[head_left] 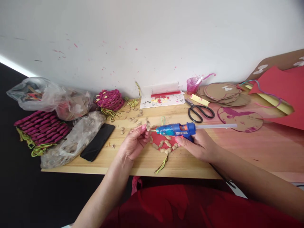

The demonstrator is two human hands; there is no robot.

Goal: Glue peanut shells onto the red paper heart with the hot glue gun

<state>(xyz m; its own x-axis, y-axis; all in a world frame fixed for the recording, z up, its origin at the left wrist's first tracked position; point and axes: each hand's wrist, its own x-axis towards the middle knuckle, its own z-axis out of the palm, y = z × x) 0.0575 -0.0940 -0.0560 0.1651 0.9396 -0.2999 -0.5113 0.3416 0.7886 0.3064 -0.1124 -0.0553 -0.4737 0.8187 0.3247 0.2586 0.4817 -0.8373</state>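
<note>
Between thumb and fingers, my left hand point(136, 141) pinches a peanut shell point(148, 125). My right hand point(199, 146) is wrapped round a blue glue gun point(174, 129), its nozzle pointing left at the shell and close to it; whether they touch I cannot tell. A white glue stick point(217, 126) sticks out of the gun's back. Below the gun lies a red round piece point(158, 138) with several peanut shells on it, partly hidden by my hands and the gun. Yellow-green yarn point(161, 164) hangs from its near edge and a green loop point(163, 120) shows at its far edge.
Loose peanuts point(135, 120) lie behind my left hand. To the left are a phone point(98, 142), plastic bags point(76, 137) and magenta-painted peanut pieces point(42, 129). Scissors point(200, 111), a stained cup point(192, 85), cardboard rounds point(222, 91) and star confetti point(160, 99) lie toward the wall.
</note>
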